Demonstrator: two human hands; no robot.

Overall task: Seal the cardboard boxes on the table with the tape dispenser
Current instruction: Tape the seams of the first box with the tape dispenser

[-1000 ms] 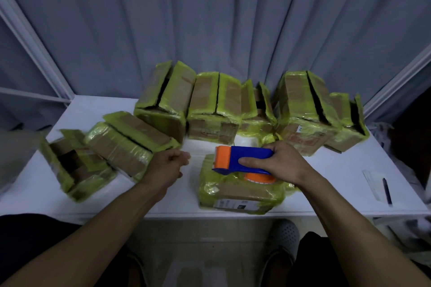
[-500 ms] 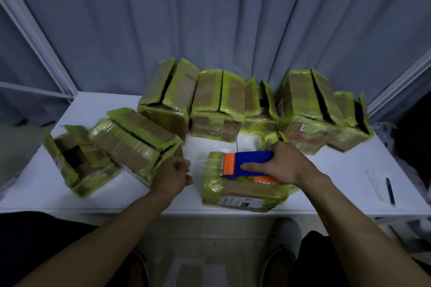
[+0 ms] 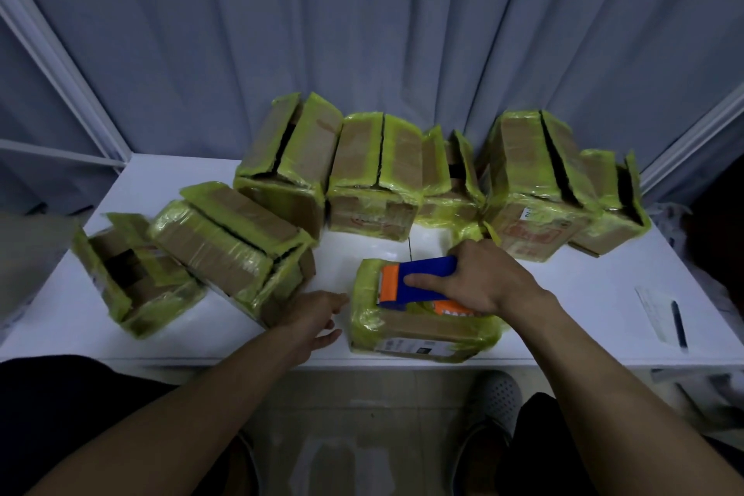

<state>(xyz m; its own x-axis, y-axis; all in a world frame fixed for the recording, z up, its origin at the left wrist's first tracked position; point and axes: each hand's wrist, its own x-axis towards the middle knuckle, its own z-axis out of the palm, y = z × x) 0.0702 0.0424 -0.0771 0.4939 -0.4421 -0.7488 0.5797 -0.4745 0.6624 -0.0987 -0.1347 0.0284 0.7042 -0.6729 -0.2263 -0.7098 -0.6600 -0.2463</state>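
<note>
A flat cardboard box (image 3: 418, 330) wrapped in yellow-green tape lies at the table's front edge. On top of it sits the blue and orange tape dispenser (image 3: 410, 280), and my right hand (image 3: 479, 280) grips it from the right. My left hand (image 3: 314, 316) hovers just left of that box with fingers stretched toward its side, holding nothing. Whether the fingertips touch the box is unclear. Several more taped boxes stand behind, such as one with a slit top (image 3: 372, 173).
The white table (image 3: 583, 294) carries a tilted box (image 3: 229, 246) and an open-topped box (image 3: 129, 274) at the left. A row of boxes (image 3: 535, 181) lines the back by grey curtains. A paper slip with a pen (image 3: 676, 318) lies at the right.
My left hand has uncurled from a fist and moved right toward the front box. The dispenser has settled lower onto the box's top.
</note>
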